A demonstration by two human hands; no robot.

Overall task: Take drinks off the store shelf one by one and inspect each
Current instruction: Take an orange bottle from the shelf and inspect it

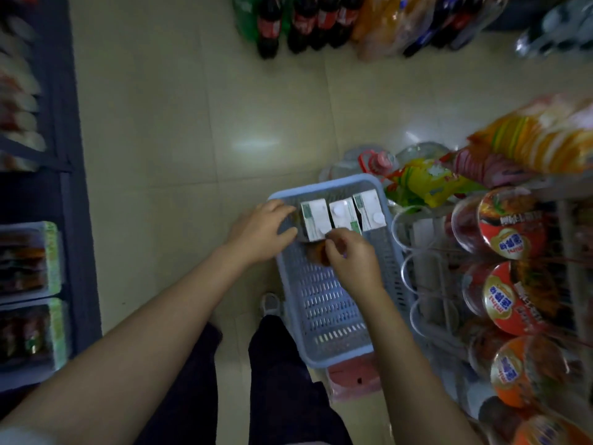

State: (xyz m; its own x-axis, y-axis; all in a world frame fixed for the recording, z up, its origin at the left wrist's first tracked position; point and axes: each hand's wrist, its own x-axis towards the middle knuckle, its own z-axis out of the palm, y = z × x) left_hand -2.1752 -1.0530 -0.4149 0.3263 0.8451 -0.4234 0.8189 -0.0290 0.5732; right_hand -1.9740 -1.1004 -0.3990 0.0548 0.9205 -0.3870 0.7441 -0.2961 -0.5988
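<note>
A pale blue perforated plastic basket [330,303] sits below me. Three white drink cartons with green trim and round caps stand in a row at its far end: a left carton [316,220], a middle carton [343,215] and a right carton [369,208]. My left hand [261,231] holds the left carton by its left side, fingers curled round it. My right hand [349,258] pinches at the near bottom corner of the same carton. An orange-brown thing lies in the basket under my right hand, mostly hidden.
A wire rack of red and orange instant noodle bowls [510,226] stands to the right, with snack bags [426,181] above it. Cola and soda bottles [308,20] line the floor far ahead. Dark shelving [38,252] with packets runs along the left. Bare tiled floor lies between.
</note>
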